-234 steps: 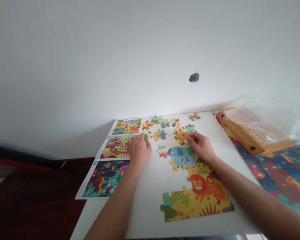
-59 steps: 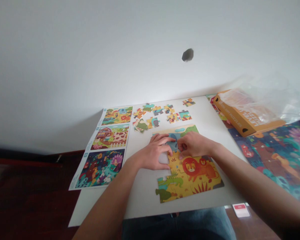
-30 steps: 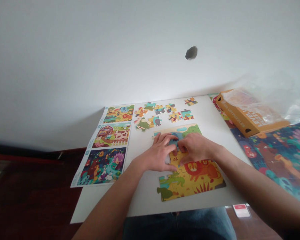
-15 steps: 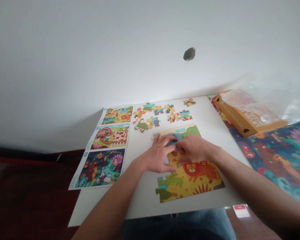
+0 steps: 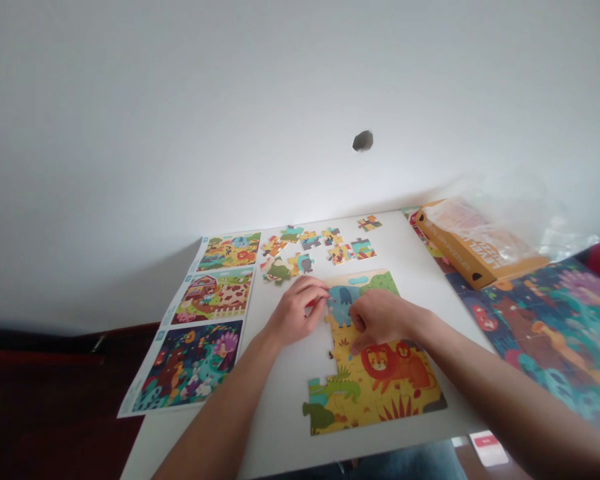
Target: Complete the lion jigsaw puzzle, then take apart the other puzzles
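Note:
A partly joined jigsaw puzzle [image 5: 395, 387] with a lion, a crocodile and an elephant lies on the white table. At its upper left edge my left hand [image 5: 297, 312] is closed in a pinch. A bit of a puzzle piece [image 5: 311, 305] with red on it shows between thumb and forefinger, mostly hidden by the fingers. My right hand [image 5: 383, 319] rests on the puzzle beside the elephant, its fingers curled in and its thumb lower, near the lion. Nothing shows inside that hand.
Loose puzzle pieces [image 5: 300, 264] lie in a group towards the wall. A printed picture sheet [image 5: 247, 313] lies at the left. On the right are an orange box [image 5: 480, 257] with clear plastic on it and a dark finished puzzle [image 5: 540, 333].
My left hand has drawn away to the left from the puzzle's middle, and its spread fingers have closed into a pinch. The elephant is now uncovered. My right hand stays on the puzzle.

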Action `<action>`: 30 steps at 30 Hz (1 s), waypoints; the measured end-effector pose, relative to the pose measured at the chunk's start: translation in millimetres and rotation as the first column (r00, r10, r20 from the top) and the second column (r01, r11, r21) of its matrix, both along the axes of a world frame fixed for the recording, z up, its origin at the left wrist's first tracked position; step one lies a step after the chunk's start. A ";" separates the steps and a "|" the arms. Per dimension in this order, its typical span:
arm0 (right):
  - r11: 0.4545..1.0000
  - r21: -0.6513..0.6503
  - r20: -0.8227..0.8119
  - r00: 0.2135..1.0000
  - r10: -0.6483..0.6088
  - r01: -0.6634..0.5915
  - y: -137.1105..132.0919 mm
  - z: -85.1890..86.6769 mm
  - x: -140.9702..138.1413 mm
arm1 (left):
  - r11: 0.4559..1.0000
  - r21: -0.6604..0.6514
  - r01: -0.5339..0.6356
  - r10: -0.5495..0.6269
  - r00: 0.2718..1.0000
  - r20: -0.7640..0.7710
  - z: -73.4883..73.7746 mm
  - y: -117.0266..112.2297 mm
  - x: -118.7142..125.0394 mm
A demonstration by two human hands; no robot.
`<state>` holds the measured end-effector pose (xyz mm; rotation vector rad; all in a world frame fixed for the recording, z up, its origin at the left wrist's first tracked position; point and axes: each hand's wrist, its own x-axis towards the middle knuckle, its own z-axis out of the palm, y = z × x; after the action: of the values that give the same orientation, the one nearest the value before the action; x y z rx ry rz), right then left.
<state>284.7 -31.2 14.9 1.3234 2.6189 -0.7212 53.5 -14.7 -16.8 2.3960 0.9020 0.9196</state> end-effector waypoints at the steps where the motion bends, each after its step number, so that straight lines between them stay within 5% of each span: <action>1: 1.000 0.002 0.006 1.000 -0.004 0.004 0.9 -0.5 1.6 | 0.998 0.020 -0.055 0.055 0.998 -0.005 -2.6 2.8 -2.5; 6: 0.998 0.054 -0.061 0.998 -0.034 0.037 10.8 -3.9 14.9 | 0.986 0.028 -0.164 0.165 0.984 -0.072 -8.8 9.5 -8.8; 8: 0.980 0.138 -0.146 0.981 -0.125 0.146 19.1 -6.9 22.7 | 0.989 0.005 -0.148 0.148 0.986 -0.083 -8.7 8.8 -8.1; 12: 0.810 0.385 -0.283 0.892 -0.353 0.443 39.7 -19.8 41.9 | 0.994 -0.012 -0.105 0.104 0.992 -0.076 -9.5 7.5 -6.5; 15: 0.755 0.476 -0.253 0.892 -0.374 0.451 51.0 -31.5 52.5 | 0.995 0.005 -0.104 0.104 0.992 -0.074 -11.1 7.8 -6.6; 22: 0.700 0.471 -0.293 0.844 -0.449 0.536 60.1 -40.3 58.5 | 0.985 0.082 -0.151 0.160 0.981 -0.111 -9.1 8.4 -7.6; 30: 0.702 0.430 -0.374 0.820 -0.434 0.568 66.3 -43.2 67.9 | 0.988 0.052 -0.148 0.154 0.980 -0.128 -6.4 9.0 -7.8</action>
<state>352.6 35.1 -28.3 2.3221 2.7674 -0.1960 45.7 -5.7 -23.2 2.4758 1.1383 0.8494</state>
